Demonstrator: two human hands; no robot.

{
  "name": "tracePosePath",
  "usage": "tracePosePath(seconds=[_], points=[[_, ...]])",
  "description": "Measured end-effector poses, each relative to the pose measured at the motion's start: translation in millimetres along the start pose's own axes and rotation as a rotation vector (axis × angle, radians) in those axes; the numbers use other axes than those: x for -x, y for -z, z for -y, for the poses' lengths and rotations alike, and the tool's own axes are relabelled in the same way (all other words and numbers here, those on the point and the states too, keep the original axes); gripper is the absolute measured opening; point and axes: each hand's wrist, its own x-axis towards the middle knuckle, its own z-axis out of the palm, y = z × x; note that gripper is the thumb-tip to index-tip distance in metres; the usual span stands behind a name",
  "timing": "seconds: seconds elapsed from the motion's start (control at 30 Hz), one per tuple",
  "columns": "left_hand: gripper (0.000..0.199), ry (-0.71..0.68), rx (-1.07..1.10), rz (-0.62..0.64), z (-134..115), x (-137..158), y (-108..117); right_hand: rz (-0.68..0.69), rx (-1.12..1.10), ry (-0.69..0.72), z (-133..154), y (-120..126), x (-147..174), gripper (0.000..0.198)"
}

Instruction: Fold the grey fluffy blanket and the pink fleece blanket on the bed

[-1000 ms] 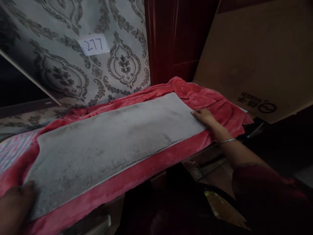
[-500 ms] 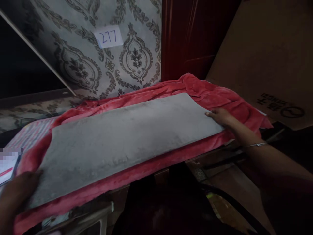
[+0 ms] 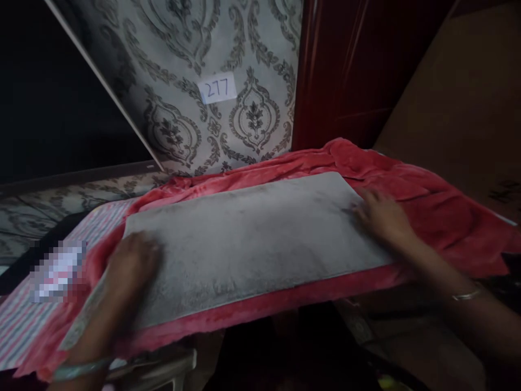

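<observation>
A grey, fabric-like mat lies flat as a long rectangle on a rumpled red plush blanket. My left hand rests over the mat's left part, blurred, so its finger shape is unclear. Below that forearm the mat's near left corner pokes out. At the right edge, my right hand touches the mat from above, its thumb and fingers somewhat apart. Blur softens these fingertips too.
Behind the blanket stands a patterned wall with a "277" paper. A dark screen is at left, a red panel and cardboard at right. Striped cloth and a pixelated item lie left.
My left hand has moved from the mat's near left corner inward onto its surface. My right hand has shifted from gripping the right edge to lying over it. The view has turned left.
</observation>
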Motion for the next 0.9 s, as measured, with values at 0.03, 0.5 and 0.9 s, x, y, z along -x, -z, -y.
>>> tracePosePath(seconds=[0.03,0.5,0.9], points=[[0.054,-0.108,0.012,0.056,-31,-10,-1,0.016,-0.037,0.1,24,-3,-7,0.061],[0.066,-0.561,0.25,0.35,-196,-76,-59,0.243,-0.16,0.616,177,-82,-65,0.062],[0.067,-0.255,0.173,0.371,-133,-83,-54,0.262,-0.197,0.619,160,-118,-70,0.073]])
